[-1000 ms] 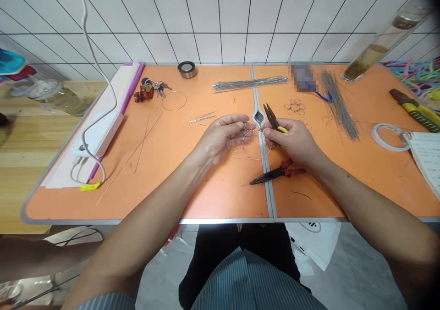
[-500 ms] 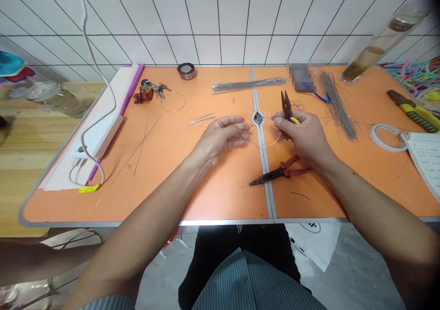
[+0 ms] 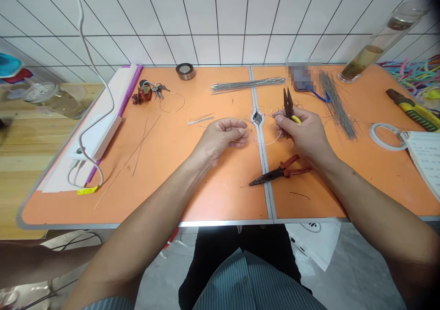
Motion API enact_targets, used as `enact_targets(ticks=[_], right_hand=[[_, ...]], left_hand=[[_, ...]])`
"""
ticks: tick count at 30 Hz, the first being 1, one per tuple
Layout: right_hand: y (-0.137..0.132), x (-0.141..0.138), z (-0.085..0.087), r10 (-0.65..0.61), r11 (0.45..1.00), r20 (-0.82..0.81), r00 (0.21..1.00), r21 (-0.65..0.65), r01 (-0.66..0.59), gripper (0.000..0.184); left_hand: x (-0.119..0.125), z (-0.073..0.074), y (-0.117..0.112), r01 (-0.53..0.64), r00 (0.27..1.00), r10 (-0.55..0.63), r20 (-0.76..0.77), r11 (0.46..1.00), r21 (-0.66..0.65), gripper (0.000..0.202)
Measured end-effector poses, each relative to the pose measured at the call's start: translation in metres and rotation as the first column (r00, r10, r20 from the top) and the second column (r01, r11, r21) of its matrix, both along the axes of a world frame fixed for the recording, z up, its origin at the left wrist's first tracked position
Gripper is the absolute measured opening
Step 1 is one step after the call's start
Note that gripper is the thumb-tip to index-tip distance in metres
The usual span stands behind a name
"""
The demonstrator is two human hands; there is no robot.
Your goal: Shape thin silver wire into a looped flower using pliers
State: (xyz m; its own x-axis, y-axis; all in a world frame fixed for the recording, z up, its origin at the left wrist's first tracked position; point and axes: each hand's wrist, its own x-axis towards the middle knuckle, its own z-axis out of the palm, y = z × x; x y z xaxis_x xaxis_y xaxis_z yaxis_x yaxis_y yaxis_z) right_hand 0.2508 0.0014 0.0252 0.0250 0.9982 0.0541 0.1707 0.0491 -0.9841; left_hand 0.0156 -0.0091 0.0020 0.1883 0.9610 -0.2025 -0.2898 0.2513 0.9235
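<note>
Metal wire loop (image 3: 266,133) sits at frame centre, between hands. Left hand (image 3: 223,136) pinches loop narrowly at fingertips, seemingly to steady it. Right hand (image 3: 302,131) closes around yellow-handled pliers (image 3: 288,106), nose upward, jaws nearly shut; whether they bite wire, cannot tell. Red-handled needle-nose pliers (image 3: 280,173) lie lower on orange table (image 3: 213,200), apparently kept within reach as second tool.

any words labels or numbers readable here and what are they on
White printed sheet: rows of print, too small to read.
Yellow tag by the white cable: any marking is too small to read.
White bag below the table: a dark circled mark, cut off by the table edge, unreadable.
Nothing else can be read.
</note>
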Motion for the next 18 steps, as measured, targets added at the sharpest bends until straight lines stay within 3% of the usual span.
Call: enact_targets(ticks=[18], right_hand=[[-0.0007,0.0009,-0.0022,0.031,0.999,-0.023,0.999,0.015,-0.031,0.022]], left_hand=[[0.0034,0.0,-0.0009,-0.019,1.0,0.019,-0.02,1.0,0.022,0.018]])
